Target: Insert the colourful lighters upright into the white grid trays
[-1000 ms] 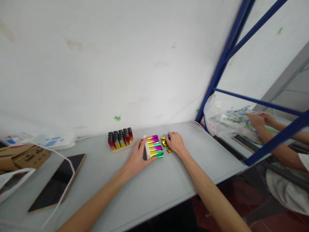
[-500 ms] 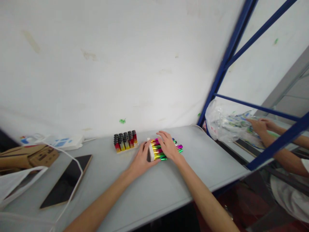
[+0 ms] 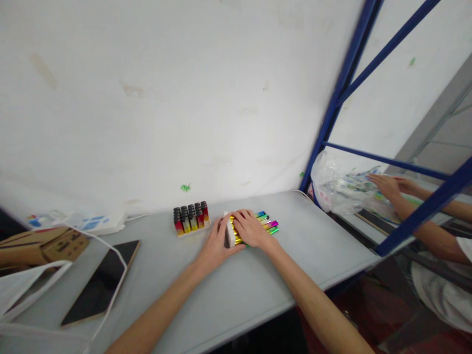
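Note:
A row of shiny multicoloured lighter casings [image 3: 267, 223] lies on the grey table [image 3: 236, 290], their ends against a small white block [image 3: 230, 231]. My left hand [image 3: 216, 246] curls round the white block from the left and holds it. My right hand [image 3: 250, 228] lies on top of the casings, fingers bent and pressing down on them. A tray of finished lighters [image 3: 190, 219] with black tops and red-yellow bodies stands just left of the hands, near the wall.
A tablet [image 3: 101, 282] with a white cable over it lies at the left, beside a cardboard box [image 3: 47, 246] and a white power strip [image 3: 96, 222]. A blue metal frame [image 3: 332, 118] bounds the right. Beyond it another person's hands [image 3: 391, 187] handle a clear plastic bag [image 3: 337, 189].
My right hand left the loose casings at the right, moved onto the row and slid left toward the white block. More casings now lie in the row. The left hand stayed.

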{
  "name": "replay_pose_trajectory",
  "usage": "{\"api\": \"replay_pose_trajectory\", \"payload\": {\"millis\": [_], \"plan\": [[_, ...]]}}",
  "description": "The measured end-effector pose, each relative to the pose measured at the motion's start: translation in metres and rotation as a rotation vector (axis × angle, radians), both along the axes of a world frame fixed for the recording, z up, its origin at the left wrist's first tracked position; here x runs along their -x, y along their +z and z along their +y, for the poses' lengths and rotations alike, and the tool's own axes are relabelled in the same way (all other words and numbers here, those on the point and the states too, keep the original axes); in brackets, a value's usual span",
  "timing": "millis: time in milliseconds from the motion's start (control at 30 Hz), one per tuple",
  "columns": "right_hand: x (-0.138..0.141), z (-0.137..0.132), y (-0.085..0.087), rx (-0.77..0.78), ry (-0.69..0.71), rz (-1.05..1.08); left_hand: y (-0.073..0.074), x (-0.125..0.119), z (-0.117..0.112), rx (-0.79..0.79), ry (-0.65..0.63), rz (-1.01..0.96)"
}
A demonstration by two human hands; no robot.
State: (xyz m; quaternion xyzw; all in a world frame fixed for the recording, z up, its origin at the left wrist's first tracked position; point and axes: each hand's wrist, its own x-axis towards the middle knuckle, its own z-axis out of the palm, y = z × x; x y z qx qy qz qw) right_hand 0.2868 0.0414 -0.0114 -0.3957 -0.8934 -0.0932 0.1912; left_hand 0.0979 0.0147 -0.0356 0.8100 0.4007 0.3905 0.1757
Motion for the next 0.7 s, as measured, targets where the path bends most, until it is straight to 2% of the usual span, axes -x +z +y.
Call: {"api": "replay_pose_trajectory", "payload": {"millis": [133, 400, 567, 700], "plan": [[-0.01, 0.002, 0.0, 0.022, -0.08, 0.053, 0.0, 0.0, 0.0, -0.001, 0.021, 0.019], [-0.031, 0.007, -0.004, 0.067, -0.094, 0.162, 0.003, 0.002, 0.0, 0.037, 0.031, 0.042], [-0.052, 0.014, -0.01, 0.136, -0.194, 0.252, 0.004, 0.002, -0.001, 0.03, 0.036, 0.036], [-0.066, 0.018, -0.009, 0.187, -0.232, 0.257, 0.005, 0.001, -0.003, 0.031, 0.044, 0.034]]}}
